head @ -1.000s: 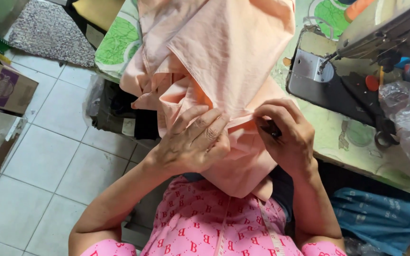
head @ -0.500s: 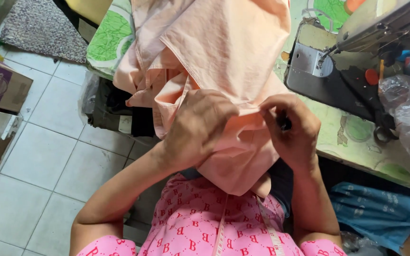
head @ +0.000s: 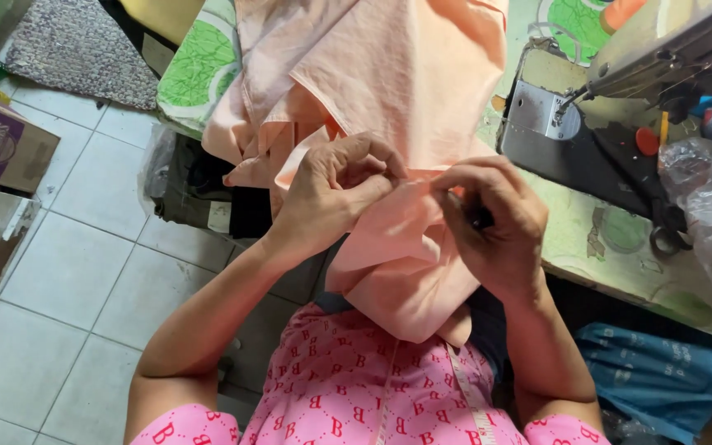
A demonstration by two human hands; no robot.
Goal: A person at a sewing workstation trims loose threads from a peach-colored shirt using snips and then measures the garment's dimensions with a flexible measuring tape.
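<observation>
A peach-coloured fabric piece (head: pixel 389 74) hangs from the sewing table down into my lap. My left hand (head: pixel 335 189) pinches a fold of this fabric near its middle edge. My right hand (head: pixel 488 222) is closed on the same edge just to the right, with a small dark tool between its fingers; what kind of tool is hidden. The two hands almost touch. A measuring tape (head: pixel 471 395) lies over my pink patterned shirt.
A sewing machine (head: pixel 620 91) stands on the table with the green-patterned cover (head: pixel 195 70) at the right. Scissors (head: pixel 665 239) and a clear plastic bag (head: pixel 710 198) lie near it. A cardboard box (head: pixel 2 148) and a grey mat (head: pixel 76 49) sit on the tiled floor at left. Blue bags (head: pixel 661 371) lie under the table.
My left hand has gone from lying flat on the fabric to pinching a fold. Both hands have drawn closer together and lifted the fabric's edge slightly.
</observation>
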